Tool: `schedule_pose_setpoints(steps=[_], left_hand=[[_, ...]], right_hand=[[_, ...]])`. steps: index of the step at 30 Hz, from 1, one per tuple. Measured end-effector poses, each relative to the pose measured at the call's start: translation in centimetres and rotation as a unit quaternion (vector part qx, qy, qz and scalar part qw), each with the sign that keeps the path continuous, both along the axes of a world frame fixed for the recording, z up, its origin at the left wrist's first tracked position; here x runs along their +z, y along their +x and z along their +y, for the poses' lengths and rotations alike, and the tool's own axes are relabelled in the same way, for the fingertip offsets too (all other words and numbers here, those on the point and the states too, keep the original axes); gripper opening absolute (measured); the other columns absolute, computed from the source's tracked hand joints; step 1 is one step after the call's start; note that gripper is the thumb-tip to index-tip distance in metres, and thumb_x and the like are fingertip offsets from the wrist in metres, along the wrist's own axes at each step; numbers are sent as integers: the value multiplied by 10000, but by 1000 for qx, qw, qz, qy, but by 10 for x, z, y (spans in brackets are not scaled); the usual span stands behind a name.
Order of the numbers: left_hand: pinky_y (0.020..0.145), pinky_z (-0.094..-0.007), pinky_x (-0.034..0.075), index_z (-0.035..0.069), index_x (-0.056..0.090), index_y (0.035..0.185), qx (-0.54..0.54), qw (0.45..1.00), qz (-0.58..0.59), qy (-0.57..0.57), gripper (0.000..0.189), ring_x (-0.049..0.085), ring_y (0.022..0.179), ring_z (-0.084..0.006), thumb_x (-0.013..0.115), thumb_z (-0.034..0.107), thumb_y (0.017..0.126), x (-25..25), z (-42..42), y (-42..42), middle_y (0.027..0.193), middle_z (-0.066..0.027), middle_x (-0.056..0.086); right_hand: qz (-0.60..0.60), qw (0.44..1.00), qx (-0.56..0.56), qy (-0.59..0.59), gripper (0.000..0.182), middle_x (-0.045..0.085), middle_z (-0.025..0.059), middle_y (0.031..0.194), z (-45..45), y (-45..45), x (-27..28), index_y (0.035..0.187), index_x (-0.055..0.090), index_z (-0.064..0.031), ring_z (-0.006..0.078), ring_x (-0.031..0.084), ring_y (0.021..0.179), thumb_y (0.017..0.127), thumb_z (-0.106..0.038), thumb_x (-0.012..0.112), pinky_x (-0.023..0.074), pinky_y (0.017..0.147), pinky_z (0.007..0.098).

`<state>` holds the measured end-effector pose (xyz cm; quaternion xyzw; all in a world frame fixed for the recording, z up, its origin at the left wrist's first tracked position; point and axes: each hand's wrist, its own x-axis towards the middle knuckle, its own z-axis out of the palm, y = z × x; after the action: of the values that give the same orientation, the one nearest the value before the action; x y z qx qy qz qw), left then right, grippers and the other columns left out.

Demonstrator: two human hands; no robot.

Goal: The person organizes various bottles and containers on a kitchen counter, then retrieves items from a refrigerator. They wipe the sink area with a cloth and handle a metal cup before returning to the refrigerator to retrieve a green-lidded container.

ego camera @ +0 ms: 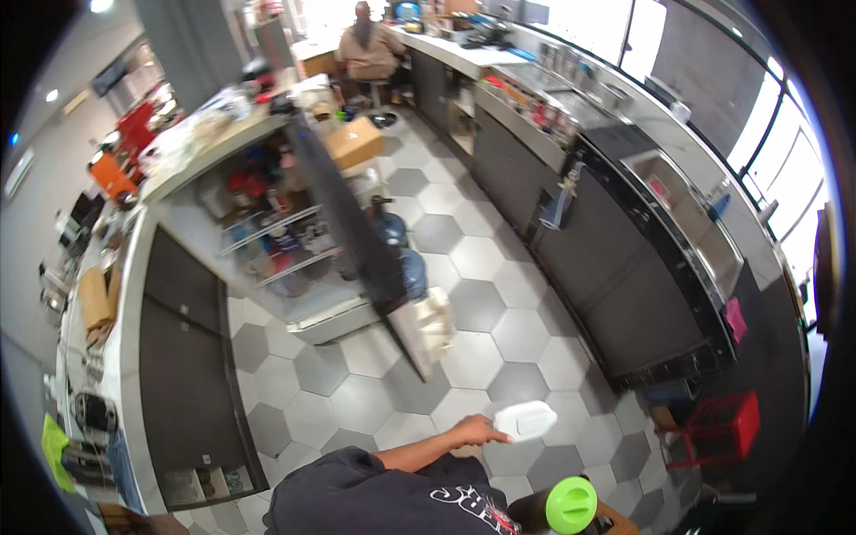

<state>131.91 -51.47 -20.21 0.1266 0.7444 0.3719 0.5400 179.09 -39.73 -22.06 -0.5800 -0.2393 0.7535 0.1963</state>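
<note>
My left hand (478,431) grips one end of a white, flat plastic container or lid (525,421), held out in front of my dark shirt above the tiled floor. My right hand is out of view. At the bottom edge, right of my shirt, stands a dark container with a bright green lid (572,505), next to a wooden surface (615,520). Ahead to the left, a refrigerator (334,314) has its dark door (354,227) wide open, with wire shelves and mixed packages inside.
A counter with a steel sink (695,221) runs along the right, a red stool (732,428) near its end. Blue water bottles (413,273) and a cardboard box (354,142) stand behind the refrigerator door. A person (370,50) sits at the far end. A cluttered counter (130,321) lines the left.
</note>
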Motion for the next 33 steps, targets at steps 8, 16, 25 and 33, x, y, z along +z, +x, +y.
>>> schedule_pose_setpoints(steps=[8, 16, 25, 33], left_hand=[[782, -343, 550, -8, 555, 1380, 87, 992, -94, 17, 896, 693, 974, -251, 803, 594, 764, 20, 146, -108, 1198, -150, 674], [805, -359, 562, -133, 404, 1450, 148, 988, -3, 40, 1077, 708, 977, -272, 822, 567, 746, 0, 242, -264, 1276, -269, 624], [574, -303, 512, -46, 627, 1186, 389, 921, -20, -16, 720, 720, 696, -244, 763, 557, 816, 36, 242, -393, 1074, -156, 661], [453, -284, 450, -40, 626, 1107, 596, 802, -16, -27, 608, 706, 619, -238, 762, 492, 847, 15, 212, -495, 962, -118, 626]], right_hand=[[-6, 977, -120, 176, 388, 586, 93, 940, 136, -162, 93, 1197, 559, -7, 269, 628, 802, 812, 42, 575, 599, 726, 476], [13, 982, 1, 188, 430, 611, 93, 953, 308, -330, 90, 1200, 571, -33, 253, 633, 781, 776, 27, 616, 599, 721, 453], [68, 961, 227, 140, 382, 663, 79, 805, 468, -595, 103, 923, 656, 58, 190, 628, 605, 542, 36, 646, 579, 588, 358], [73, 853, 491, 161, 334, 671, 45, 813, 534, -881, 93, 925, 675, 24, 159, 637, 727, 597, 73, 713, 510, 703, 284]])
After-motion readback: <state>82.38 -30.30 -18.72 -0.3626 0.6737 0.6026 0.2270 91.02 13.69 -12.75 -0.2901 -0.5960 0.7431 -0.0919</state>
